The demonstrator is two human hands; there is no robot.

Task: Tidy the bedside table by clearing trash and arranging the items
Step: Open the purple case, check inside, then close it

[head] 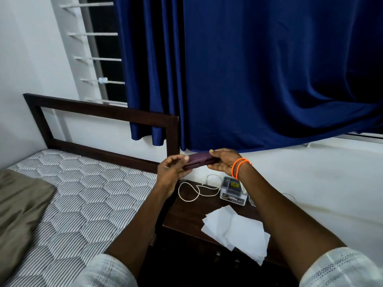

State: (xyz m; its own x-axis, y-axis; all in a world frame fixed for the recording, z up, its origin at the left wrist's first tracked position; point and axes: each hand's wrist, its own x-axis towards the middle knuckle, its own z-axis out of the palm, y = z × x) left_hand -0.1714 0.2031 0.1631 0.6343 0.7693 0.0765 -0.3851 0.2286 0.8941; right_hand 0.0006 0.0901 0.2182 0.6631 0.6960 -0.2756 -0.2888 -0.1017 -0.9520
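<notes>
Both my hands hold a flat dark purple case (198, 160) in the air above the bedside table (186, 216). My left hand (173, 170) grips its left end with curled fingers. My right hand (222, 161), with orange bands on the wrist, grips its right end. On the dark wooden table lie several white paper sheets (236, 228) near the front, a coiled white cable (196, 190) at the back left, and a small clear box (233, 190) with dark contents at the back.
A bed with a striped mattress (83, 199) and an olive pillow (18, 206) stands left of the table. Its dark headboard (103, 114) rises behind. A blue curtain (248, 69) hangs over the wall above the table. A glass object (251, 200) sits right of the box.
</notes>
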